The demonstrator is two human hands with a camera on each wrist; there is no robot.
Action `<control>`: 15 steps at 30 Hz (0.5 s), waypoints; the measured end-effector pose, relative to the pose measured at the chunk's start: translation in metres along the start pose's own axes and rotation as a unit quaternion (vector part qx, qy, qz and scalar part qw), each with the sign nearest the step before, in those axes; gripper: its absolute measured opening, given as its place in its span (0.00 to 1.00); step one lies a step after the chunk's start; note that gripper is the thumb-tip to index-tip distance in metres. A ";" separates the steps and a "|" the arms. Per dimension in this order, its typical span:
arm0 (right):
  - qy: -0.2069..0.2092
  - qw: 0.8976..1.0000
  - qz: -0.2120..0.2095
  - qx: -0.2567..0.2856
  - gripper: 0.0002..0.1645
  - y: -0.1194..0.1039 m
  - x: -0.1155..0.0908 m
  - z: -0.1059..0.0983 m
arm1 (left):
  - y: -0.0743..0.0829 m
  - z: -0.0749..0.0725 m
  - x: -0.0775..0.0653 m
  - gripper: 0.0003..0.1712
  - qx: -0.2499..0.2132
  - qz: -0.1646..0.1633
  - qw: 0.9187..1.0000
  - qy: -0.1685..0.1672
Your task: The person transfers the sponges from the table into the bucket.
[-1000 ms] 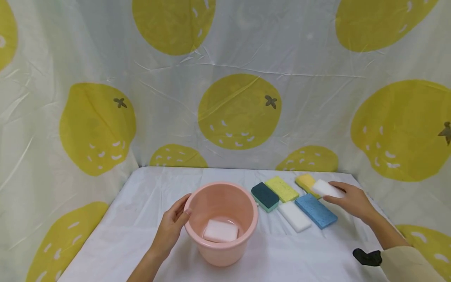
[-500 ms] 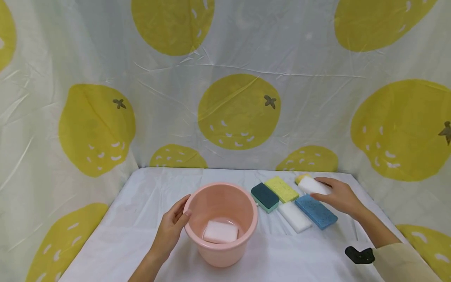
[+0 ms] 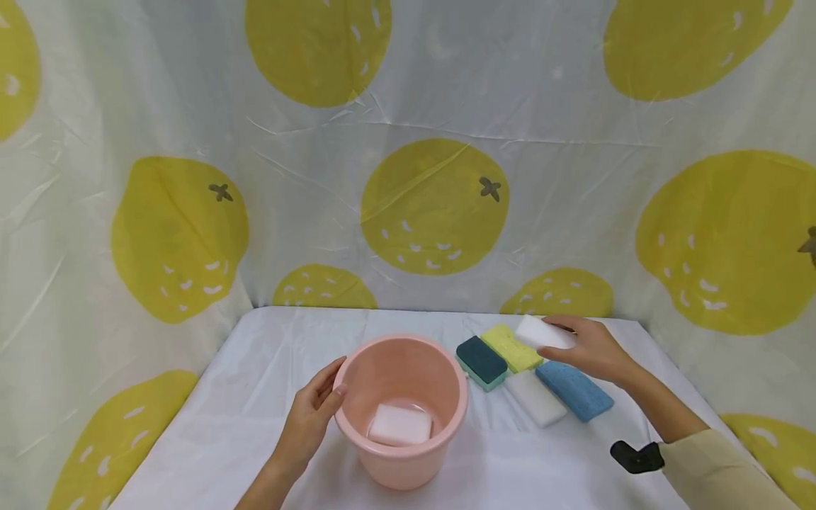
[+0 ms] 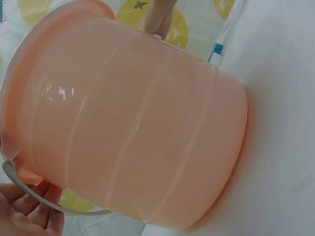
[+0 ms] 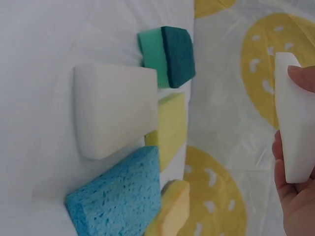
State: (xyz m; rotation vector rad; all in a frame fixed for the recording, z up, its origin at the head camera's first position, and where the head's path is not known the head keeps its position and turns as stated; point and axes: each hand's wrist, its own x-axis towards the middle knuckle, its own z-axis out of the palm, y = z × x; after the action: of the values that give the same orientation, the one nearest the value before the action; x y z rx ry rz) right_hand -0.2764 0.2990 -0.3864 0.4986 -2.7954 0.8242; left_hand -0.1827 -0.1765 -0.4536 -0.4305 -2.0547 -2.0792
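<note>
Two hands show in the head view. The left hand [image 3: 304,423] grips one pink bucket [image 3: 401,460] by its rim; one white sponge [image 3: 400,425] lies inside at the bottom. The right hand [image 3: 589,348] holds a second white sponge [image 3: 542,333], raised off the table [image 3: 523,471]. On the table, right of the bucket, lie a third white sponge [image 3: 537,399], one blue sponge [image 3: 576,391], one yellow-green sponge [image 3: 512,347] and one two-tone green sponge [image 3: 482,361].

The left wrist view shows the bucket's one handle [image 4: 74,210] crossing in front of the fingers.

The right wrist view counts five sponges lying down, including one yellow sponge [image 5: 173,209] near the blue one, plus the held one, between thumb and fingers.
</note>
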 end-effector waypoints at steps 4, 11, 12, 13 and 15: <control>-0.001 1.000 -0.014 0.009 0.44 -0.011 0.005 0.002 | -0.001 0.001 -0.001 0.29 -0.004 -0.004 1.000 0.000; 0.000 0.998 -0.056 0.018 0.42 -0.038 0.015 0.000 | -0.001 0.001 0.000 0.29 0.001 0.002 1.000 0.000; 0.000 0.998 -0.064 0.016 0.41 -0.042 0.017 0.000 | 0.000 0.001 0.000 0.29 0.002 0.003 1.000 0.000; -0.002 0.997 -0.072 0.014 0.40 -0.045 0.019 0.000 | 0.000 0.001 0.000 0.29 0.003 0.003 1.000 0.001; -0.006 0.996 -0.088 0.012 0.39 -0.052 0.023 0.002 | 0.001 0.001 -0.001 0.29 0.006 0.001 1.000 0.003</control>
State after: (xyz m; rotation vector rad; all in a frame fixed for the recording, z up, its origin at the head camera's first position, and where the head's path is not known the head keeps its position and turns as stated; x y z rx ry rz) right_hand -0.2788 0.2509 -0.3562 0.7446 -2.7059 0.8197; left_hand -0.1816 -0.1760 -0.4526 -0.4236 -2.0614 -2.0650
